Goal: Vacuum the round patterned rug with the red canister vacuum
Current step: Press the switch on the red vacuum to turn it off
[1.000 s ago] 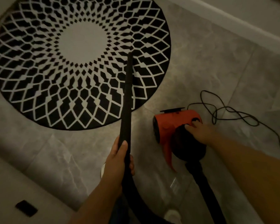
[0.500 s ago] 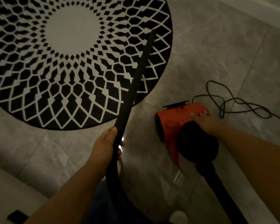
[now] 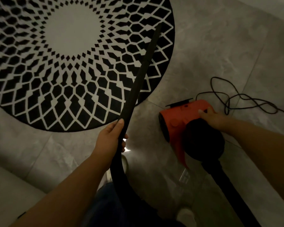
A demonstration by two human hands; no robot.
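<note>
While the left hand (image 3: 110, 138) grips the black nozzle (image 3: 143, 76) over the rug (image 3: 39, 99), the right hand (image 3: 210, 117) presses straight fingers on the red vacuum (image 3: 175, 118) beside the rug; it is probably switching on, then sweeping follows.

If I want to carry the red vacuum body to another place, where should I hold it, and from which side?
Probably from above, along the top of the red canister, where the right hand rests now. The canister lies on the tile floor with its top free. The black round end with the hose blocks the near side, and the power cord trails behind. Whether there is a handle, I cannot tell.
</note>
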